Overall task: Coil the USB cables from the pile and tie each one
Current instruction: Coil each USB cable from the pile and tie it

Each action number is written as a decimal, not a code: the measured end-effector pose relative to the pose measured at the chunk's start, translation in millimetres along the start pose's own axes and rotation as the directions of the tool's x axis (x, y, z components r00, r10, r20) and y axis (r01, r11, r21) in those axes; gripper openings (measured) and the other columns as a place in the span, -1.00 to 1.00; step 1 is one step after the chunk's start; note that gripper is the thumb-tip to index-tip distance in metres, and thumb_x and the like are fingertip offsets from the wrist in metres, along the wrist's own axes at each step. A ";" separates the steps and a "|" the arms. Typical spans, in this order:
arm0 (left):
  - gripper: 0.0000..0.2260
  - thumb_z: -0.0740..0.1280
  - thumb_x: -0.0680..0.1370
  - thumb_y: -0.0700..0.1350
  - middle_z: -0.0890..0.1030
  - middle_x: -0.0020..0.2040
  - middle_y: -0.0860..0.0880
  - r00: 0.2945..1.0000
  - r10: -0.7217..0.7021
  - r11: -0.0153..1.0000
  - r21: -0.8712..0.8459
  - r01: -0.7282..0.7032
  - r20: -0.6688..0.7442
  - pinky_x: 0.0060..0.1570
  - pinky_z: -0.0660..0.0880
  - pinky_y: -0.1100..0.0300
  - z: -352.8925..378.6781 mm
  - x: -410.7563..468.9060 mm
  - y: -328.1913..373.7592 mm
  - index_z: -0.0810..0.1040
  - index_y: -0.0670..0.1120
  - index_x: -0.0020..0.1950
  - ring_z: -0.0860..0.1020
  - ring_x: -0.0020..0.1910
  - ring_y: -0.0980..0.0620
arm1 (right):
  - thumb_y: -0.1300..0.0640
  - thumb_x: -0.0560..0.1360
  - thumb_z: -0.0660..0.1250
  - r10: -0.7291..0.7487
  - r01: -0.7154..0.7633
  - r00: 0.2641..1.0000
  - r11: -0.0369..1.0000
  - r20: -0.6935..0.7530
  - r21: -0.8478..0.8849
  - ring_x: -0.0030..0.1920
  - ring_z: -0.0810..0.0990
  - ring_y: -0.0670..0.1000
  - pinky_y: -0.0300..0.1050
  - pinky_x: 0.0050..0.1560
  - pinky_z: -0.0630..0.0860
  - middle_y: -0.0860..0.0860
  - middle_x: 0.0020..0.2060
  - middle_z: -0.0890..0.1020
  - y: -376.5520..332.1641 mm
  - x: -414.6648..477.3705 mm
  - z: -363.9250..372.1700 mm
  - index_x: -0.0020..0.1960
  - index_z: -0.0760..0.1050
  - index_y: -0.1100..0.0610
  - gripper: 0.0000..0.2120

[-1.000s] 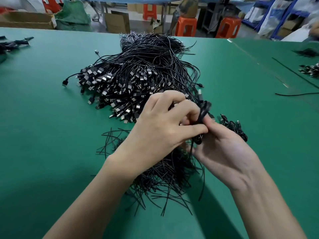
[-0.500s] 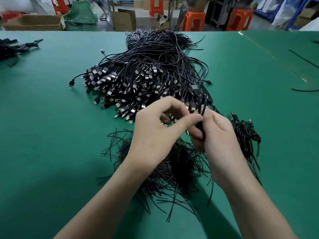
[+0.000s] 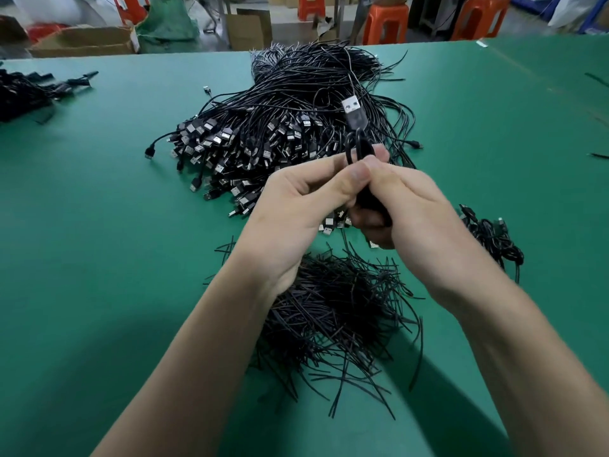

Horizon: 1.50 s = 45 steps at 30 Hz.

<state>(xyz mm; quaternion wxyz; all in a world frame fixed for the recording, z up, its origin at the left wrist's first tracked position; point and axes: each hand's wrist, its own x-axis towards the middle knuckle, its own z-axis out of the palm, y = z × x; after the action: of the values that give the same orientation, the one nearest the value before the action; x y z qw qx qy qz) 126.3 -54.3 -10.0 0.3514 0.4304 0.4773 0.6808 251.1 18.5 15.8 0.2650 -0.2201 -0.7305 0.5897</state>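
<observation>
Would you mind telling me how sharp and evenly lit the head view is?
Head view: the left hand, right hand and coiled cable are sharp; the orange stools behind are soft; the forearms throw a dark shadow on the green table; plugs in the cable pile glint.

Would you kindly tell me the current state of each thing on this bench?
Left hand: pinching the held cable.
Right hand: gripping the held cable.
Held cable: looped into a coil, raised off the table, plug pointing up; whether tied, cannot tell.
Pile: loose, uncoiled cables lying on the table.
Ties: loose heap beneath the wrists.
Bundles: coiled, lying right of the hands.
</observation>
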 end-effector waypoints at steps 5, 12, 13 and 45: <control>-0.77 0.41 0.53 -0.04 0.57 -0.39 0.10 0.995 -0.023 1.000 0.002 0.023 0.097 -0.11 0.52 0.35 -6.3 2.4 0.6 0.72 -0.15 0.07 0.60 -0.34 0.17 | 0.01 0.72 0.01 0.153 -0.188 0.962 0.972 0.225 0.141 -0.48 0.25 -0.09 -0.31 -0.50 0.16 -0.09 -0.48 0.36 2.7 4.3 -11.2 -0.24 0.42 0.13 -0.57; -0.83 0.46 0.57 -0.06 0.56 -0.37 0.02 0.996 -0.034 0.997 0.078 0.028 0.077 -0.26 0.55 0.27 -8.8 4.5 0.0 0.76 -0.12 0.04 0.58 -0.39 0.10 | 0.02 0.54 0.07 0.054 -0.297 0.875 0.846 0.482 0.443 -0.36 0.15 0.01 -0.02 -0.31 0.05 0.00 -0.33 0.36 17.4 6.4 -21.1 -0.10 0.33 0.15 -0.80; -0.85 0.47 0.58 -0.07 0.56 -0.37 0.03 0.997 -0.028 0.997 0.077 0.022 0.073 -0.25 0.56 0.26 -10.1 5.0 0.2 0.76 -0.13 0.05 0.58 -0.38 0.09 | 0.03 0.52 0.10 0.031 -0.306 0.864 0.824 0.502 0.477 -0.35 0.17 0.01 -0.04 -0.31 0.07 0.00 -0.31 0.38 18.6 7.8 -23.0 -0.06 0.34 0.15 -0.82; -0.60 0.45 0.45 0.38 0.64 -0.26 0.10 0.811 -0.520 -0.113 0.963 0.243 -0.266 -0.26 0.49 0.22 -40.1 -2.1 17.5 0.63 0.04 -0.23 0.59 -0.22 0.11 | 0.02 0.74 0.07 -0.122 0.109 0.992 0.958 -0.035 -0.264 -0.43 0.33 -0.12 -0.31 -0.33 0.30 -0.10 -0.41 0.39 15.0 14.5 -11.8 -0.21 0.35 0.00 -0.66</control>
<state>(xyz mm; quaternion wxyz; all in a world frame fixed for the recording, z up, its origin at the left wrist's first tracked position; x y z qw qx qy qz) 89.0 -75.3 -0.8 0.1811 0.4551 0.8715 -0.0252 247.8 39.6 4.9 0.2860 -0.2251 -0.8065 0.4658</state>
